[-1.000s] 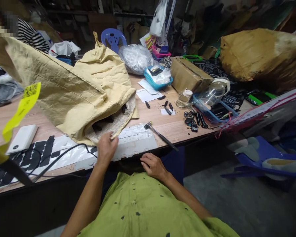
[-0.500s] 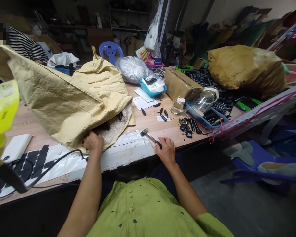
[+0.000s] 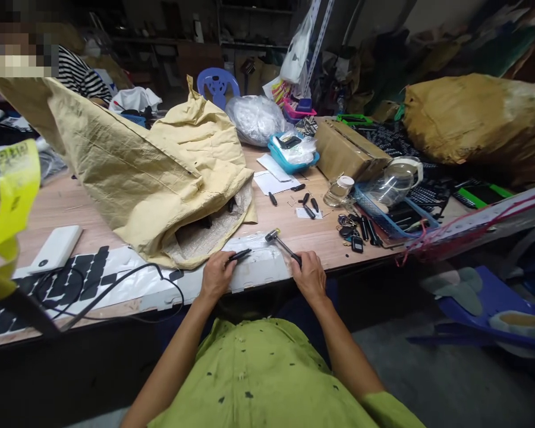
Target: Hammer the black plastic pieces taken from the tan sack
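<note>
Between the thumb and fingers of my left hand (image 3: 216, 275) is a small black handle-like piece (image 3: 239, 255), its tip pointing right over the table's front edge. My right hand (image 3: 310, 274) is closed around the dark grip of a small hammer (image 3: 284, 245), whose head lies to the upper left above a whitish board (image 3: 261, 270). Left of my hands, a large beige cloth sack (image 3: 160, 172) lies with its mouth toward me; dark pieces show inside. Several similar black pieces (image 3: 311, 209) lie on the table beyond the hammer.
A blue basket (image 3: 396, 223), a lidded jar (image 3: 339, 191) and a cardboard box (image 3: 350, 148) stand to the right, near keys and black fobs (image 3: 356, 244). At left are a white power bank-like block (image 3: 56, 248) and a black cable (image 3: 116, 286). Another person in stripes (image 3: 82, 74) sits beyond.
My left hand has come out of the sack's mouth and moved right, now holding a black piece. My right hand still grips the hammer. The view has shifted slightly.
</note>
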Motion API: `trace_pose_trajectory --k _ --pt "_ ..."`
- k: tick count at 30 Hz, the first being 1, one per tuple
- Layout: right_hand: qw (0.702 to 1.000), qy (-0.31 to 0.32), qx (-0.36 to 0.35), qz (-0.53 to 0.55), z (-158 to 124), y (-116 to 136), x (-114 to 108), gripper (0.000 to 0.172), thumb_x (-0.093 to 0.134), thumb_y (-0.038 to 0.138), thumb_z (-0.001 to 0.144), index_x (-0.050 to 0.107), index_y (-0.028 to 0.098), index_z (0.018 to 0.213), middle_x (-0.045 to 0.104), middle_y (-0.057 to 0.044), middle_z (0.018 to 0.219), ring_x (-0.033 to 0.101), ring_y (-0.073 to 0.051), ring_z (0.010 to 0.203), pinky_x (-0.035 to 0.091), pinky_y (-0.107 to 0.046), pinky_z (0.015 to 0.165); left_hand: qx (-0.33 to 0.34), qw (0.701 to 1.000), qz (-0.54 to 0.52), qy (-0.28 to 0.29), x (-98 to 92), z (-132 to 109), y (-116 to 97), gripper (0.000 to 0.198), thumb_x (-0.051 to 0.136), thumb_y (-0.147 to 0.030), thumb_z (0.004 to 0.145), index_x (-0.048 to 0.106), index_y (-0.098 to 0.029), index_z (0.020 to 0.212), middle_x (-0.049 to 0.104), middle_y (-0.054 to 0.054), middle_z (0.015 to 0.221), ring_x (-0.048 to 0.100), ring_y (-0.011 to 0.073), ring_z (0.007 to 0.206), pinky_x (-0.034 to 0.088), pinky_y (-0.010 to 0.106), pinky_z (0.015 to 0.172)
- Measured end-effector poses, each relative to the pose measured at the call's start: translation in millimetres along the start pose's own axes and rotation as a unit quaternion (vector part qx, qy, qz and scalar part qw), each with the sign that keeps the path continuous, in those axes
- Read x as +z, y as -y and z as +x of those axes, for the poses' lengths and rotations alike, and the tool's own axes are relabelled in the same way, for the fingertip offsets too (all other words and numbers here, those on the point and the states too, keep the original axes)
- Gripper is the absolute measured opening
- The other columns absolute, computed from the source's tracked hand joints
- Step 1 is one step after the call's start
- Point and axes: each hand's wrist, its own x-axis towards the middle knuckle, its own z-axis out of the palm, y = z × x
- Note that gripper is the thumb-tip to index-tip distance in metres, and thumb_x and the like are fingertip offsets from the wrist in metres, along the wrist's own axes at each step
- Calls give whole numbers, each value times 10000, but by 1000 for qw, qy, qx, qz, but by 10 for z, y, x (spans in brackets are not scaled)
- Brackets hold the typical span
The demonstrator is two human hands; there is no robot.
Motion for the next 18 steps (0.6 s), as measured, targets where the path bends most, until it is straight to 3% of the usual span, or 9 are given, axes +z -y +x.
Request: trace_pose_trajectory --k 3,8,13,18 --pt "998 18 24 48 -124 79 -52 189 496 341 924 600 229 1035 676 -104 1001 640 -256 940 502 -348 798 15 999 -6 31 73 34 38 220 602 -178 851 731 -240 1019 717 59 1014 637 258 1025 506 394 967" --pt "984 102 34 140 -401 321 -70 262 490 357 925 607 256 1137 738 -69 1015 712 -250 955 550 -331 795 15 999 -11 38 100 58 72 223 642 -192 832 740 -228 1029 674 59 972 606 252 977 497 397 926" --pt "977 106 -13 183 -578 514 -21 429 446 310 958 598 247 1354 708 -88 1276 673 -230 1174 557 -358 991 3 999 -26 41 134 77 72 211 679 -192 803 751 -235 997 668 44 920 601 239 930 492 382 901" --pt "973 108 -62 195 -631 542 8 458 418 247 970 615 222 1383 719 -97 1236 676 -209 1157 568 -350 1005 -13 998 -46 33 153 103 58 219 681 -149 734 743 -230 927 685 30 930 609 234 931 497 369 886"
